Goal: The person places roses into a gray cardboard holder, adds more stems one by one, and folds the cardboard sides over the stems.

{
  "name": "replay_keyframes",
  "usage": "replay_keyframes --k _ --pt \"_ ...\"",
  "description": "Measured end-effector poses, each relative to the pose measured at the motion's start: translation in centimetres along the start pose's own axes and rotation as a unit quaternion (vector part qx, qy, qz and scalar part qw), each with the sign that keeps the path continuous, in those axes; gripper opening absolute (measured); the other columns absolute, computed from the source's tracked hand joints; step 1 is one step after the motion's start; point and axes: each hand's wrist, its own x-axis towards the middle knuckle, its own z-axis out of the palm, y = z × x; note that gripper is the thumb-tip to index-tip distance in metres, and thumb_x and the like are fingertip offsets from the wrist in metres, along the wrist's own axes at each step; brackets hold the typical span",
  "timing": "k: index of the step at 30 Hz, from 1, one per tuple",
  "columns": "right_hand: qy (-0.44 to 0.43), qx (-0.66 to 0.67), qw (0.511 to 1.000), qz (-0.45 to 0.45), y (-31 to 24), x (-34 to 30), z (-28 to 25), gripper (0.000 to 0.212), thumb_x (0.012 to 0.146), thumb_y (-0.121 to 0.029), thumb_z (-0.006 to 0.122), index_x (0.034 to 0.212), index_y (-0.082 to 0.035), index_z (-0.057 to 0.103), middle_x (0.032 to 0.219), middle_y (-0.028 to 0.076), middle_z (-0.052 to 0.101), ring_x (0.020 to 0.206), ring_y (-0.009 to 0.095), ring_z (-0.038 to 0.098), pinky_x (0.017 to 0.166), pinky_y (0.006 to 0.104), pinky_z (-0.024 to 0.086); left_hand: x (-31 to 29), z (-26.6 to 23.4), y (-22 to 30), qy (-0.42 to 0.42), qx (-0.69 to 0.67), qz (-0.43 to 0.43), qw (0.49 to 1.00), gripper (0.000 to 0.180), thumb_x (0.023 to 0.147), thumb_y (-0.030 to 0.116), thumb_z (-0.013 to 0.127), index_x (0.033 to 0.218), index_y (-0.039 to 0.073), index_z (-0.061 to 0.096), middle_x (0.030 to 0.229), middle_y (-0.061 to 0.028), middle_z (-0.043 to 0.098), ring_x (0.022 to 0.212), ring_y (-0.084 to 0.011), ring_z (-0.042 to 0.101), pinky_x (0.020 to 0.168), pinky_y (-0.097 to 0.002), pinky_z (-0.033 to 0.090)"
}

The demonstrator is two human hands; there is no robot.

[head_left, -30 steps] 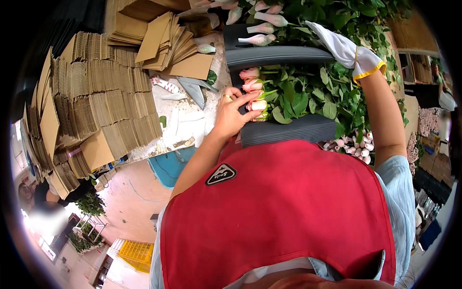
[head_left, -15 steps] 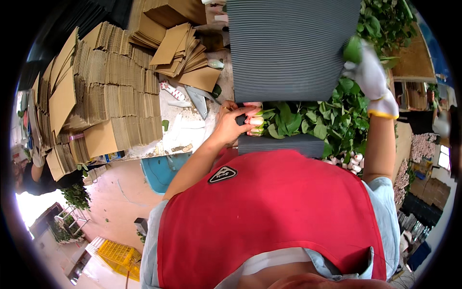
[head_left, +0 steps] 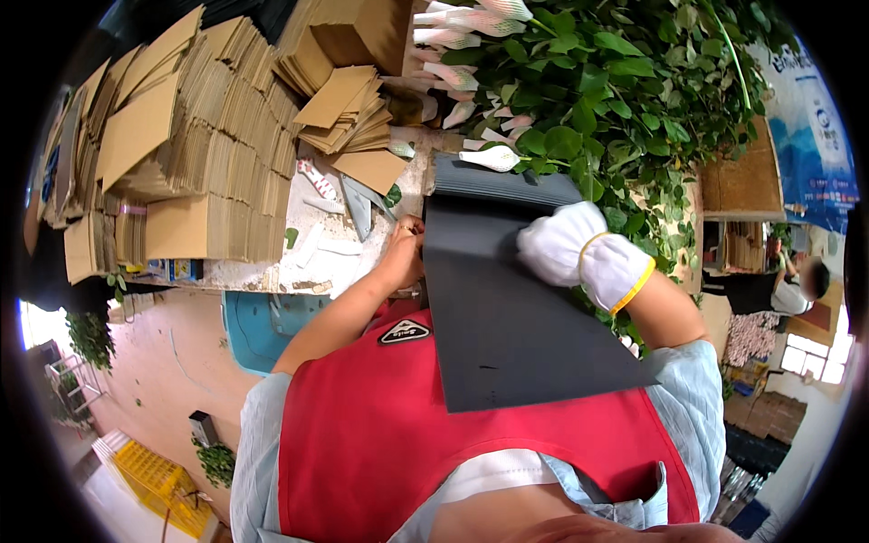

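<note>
A dark grey corrugated sheet (head_left: 507, 308) lies folded over toward me, its smooth side up and its near edge against my red apron. A ribbed strip (head_left: 507, 181) of it shows at the far side. My right hand (head_left: 563, 242), in a white glove with a yellow cuff, is curled and pressed on the folded sheet. My left hand (head_left: 407, 246), bare, is at the sheet's left edge with bent fingers. The sheet partly hides its fingertips and whatever they hold. The rose heads are covered from view.
Roses in white net sleeves (head_left: 490, 158) lie beyond the sheet with leafy stems (head_left: 625, 100). Stacked cardboard pieces (head_left: 222, 154) stand at left. A grey angled tool (head_left: 362, 206) lies on the white table, with a blue tub (head_left: 253, 330) below. Another person (head_left: 792, 288) is at far right.
The upright corrugated sheet has come down over the roses toward me. My right hand has moved from the far right onto it. My left hand has shifted slightly left and nearer.
</note>
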Motion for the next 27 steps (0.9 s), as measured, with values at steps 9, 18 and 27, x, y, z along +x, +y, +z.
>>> replay_keyframes --k 9,18,27 --pt "0.271 0.112 0.927 -0.233 -2.0 8.5 9.2 0.072 0.091 -0.041 0.071 0.15 -0.007 0.049 0.156 0.024 0.045 0.147 0.049 0.038 0.124 0.0623 0.029 -6.8 -7.3 8.5 -0.066 0.096 -0.007 0.993 0.045 0.091 -0.003 0.068 0.133 0.013 0.074 0.101 -0.0157 0.074 0.093 -0.0331 0.07 0.088 -0.0404 0.057" --pt "0.239 0.399 0.868 -0.173 -4.3 -0.7 0.5 0.042 0.093 -0.024 0.071 0.129 -0.003 0.061 0.115 0.022 0.071 0.102 0.041 0.071 0.089 0.0466 0.057 -6.8 -3.3 5.5 -0.109 -0.03 -0.047 0.993 0.028 0.104 0.01 0.062 0.128 0.013 0.076 0.111 -0.0157 0.079 0.097 -0.023 0.077 0.088 -0.0356 0.059" --pt "0.481 -0.01 0.841 -0.248 -8.2 6.2 -7.2 0.034 0.078 -0.034 0.08 0.095 -0.007 0.067 0.081 0.013 0.065 0.07 0.037 0.065 0.065 0.0489 0.052 -8.1 -2.9 7.8 -0.087 -0.036 -0.097 0.991 0.042 0.092 0.002 0.072 0.134 0.009 0.071 0.117 -0.0181 0.077 0.104 -0.0233 0.075 0.093 -0.0338 0.057"
